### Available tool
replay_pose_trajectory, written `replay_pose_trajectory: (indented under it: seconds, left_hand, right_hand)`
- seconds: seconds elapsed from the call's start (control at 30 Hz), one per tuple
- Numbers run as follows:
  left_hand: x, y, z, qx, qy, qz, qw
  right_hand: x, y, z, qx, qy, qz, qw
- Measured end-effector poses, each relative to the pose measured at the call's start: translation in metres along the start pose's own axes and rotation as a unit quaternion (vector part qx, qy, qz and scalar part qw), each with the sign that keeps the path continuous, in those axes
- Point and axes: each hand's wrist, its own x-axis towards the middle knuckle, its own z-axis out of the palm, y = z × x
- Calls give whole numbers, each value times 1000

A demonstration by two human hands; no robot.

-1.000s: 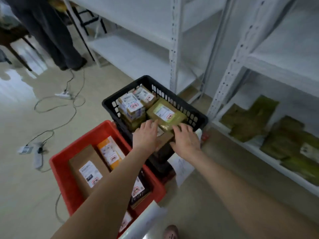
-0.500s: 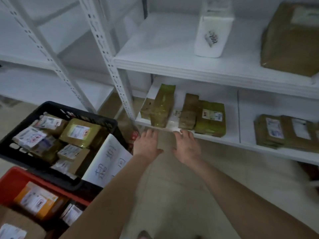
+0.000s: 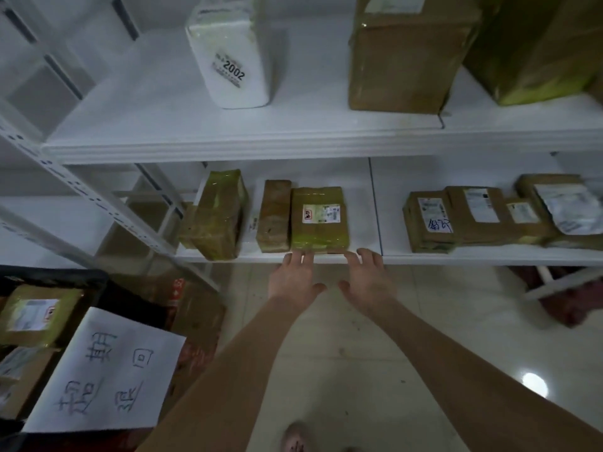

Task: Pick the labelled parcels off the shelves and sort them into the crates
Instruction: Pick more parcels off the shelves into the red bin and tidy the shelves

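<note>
A flat brown parcel with a white label (image 3: 318,218) lies on the lower shelf (image 3: 359,254), tape shining yellow-green at its near end. Both my hands are stretched toward it with fingers spread and hold nothing. My left hand (image 3: 293,277) has its fingertips at the parcel's near edge on the shelf lip. My right hand (image 3: 367,277) hovers just right of that corner. A narrow brown parcel (image 3: 273,220) lies against its left side, and a taller taped parcel (image 3: 220,215) stands further left. The black crate (image 3: 65,278) holds labelled parcels at lower left.
More labelled brown parcels (image 3: 456,218) lie on the lower shelf to the right. The upper shelf carries a white pack marked 2002 (image 3: 230,60) and large cardboard boxes (image 3: 408,57). A handwritten paper sign (image 3: 107,370) hangs on the crate. A slotted upright (image 3: 91,197) stands left.
My hands left the parcels in the black crate and swung right to the lower shelf, and now they reach the labelled parcel's near edge. The view has turned from the crates to the shelves.
</note>
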Motion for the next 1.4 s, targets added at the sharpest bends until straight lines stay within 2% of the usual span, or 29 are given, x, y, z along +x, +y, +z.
replay_pose_trajectory:
  seconds: [0.3,0.53,0.7,0.77,0.87,1.0,1.13,1.27,1.33,1.4]
  left_hand:
    - [88,-10,49,-8,-29,-5,1000]
    - [156,-31,95,-102,-54,-85,990]
    - [208,-36,128,-160,-47,-93,982]
    - [224,-36,140,-149,-49,-99,983]
    - [237,-30,154,-106,-74,-129,983]
    - [235,-17,159,-35,-75,-143,986]
    - [220,0,161,-6,-62,-101,993]
    - [211,23,152,13,-6,-58,998]
    - [217,21,146,-21,27,-85,996]
    - [227,11,145,-101,45,-133,985]
  right_hand:
    - [84,20,32,13,-5,33,999]
    - [156,35,81,136,-45,106,984]
    - [211,49,109,164,-48,84,982]
    - [231,52,117,146,-60,67,985]
    - [247,62,130,176,-69,58,980]
    - [244,75,139,190,-12,59,980]
    - [232,99,134,169,18,125,978]
    - [217,129,126,170,-8,218,961]
    - [214,139,121,189,-19,248,950]
    - [219,146,121,231,-32,249,940]
